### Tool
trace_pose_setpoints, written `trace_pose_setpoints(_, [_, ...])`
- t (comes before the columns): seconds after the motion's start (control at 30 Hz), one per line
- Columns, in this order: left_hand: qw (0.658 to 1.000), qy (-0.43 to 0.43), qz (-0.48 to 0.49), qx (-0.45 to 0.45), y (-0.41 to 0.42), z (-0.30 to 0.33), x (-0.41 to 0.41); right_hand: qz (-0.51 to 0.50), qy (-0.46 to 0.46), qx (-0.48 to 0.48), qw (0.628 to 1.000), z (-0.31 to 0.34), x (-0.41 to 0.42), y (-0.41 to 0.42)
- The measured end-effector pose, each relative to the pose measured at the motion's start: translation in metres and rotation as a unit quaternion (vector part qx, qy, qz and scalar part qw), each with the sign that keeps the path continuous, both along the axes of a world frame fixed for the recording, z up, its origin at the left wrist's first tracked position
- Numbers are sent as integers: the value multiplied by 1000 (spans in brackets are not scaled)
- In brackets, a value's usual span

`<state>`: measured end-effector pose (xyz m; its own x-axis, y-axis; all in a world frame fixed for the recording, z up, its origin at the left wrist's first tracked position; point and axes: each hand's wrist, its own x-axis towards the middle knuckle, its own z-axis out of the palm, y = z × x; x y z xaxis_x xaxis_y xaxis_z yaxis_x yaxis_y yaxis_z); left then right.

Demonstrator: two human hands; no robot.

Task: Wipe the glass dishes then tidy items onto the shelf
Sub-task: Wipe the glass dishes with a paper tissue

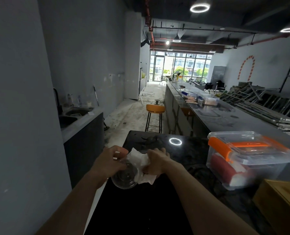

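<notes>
Glass dish (126, 175): a clear round bowl-like piece, being held tilted in the air over the near left edge of the dark counter (188, 155), not resting on it; its base is facing toward the camera.
Left hand (109, 161): grasping the glass dish, fingers curling over its upper rim and steadying it from the left.
Right hand (155, 161): clenching a white paper towel (145, 168), pressing it against the right side of the dish; the fingertips are buried in the folds, so I cannot tell exactly how they are lying.
Paper towel: crumpled, one corner sticking up between the two hands, another flap hanging below the right hand, touching the glass.
Step in hand: by my judgement the wiping part of the task is going on, with this one dish being rubbed dry or clean.
Progress: seemingly early to middle; no shelf is showing clearly in this view, and no other glass dishes are visible, so how many are waiting is unknown.
Nearby: a clear storage box (249, 160) with orange latches is sitting on the counter well to the right, holding something red and white; a wooden box (279, 206) is peeking in at the lower right corner.
Next move calls for: probably turning the dish in the left hand so the towel is reaching the untouched faces, keeping a firm hold since smooth glass over a hard counter edge and open floor is risking a slip.
</notes>
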<state>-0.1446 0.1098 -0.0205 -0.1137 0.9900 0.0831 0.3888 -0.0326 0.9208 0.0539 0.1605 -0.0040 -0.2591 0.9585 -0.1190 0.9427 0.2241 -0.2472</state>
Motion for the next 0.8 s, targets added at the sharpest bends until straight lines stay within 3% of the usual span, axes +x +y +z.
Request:
trace_pose_setpoints(0.3, [1000, -5, 7, 3, -2, -2, -2, 8, 47, 50, 998, 4, 4, -11])
trace_pose_setpoints(0.57, [999, -41, -3, 29, -3, 2, 5, -3, 43, 35, 998, 8, 5, -18])
trace_pose_setpoints(0.7, [991, -120, -46, 41, -10, 14, 9, -3, 126, 57, 990, 13, 12, -25])
trace_pose_setpoints(0.8, [981, -162, -78, 69, -20, 25, 19, 13, 185, 123, 975, 15, 19, -33])
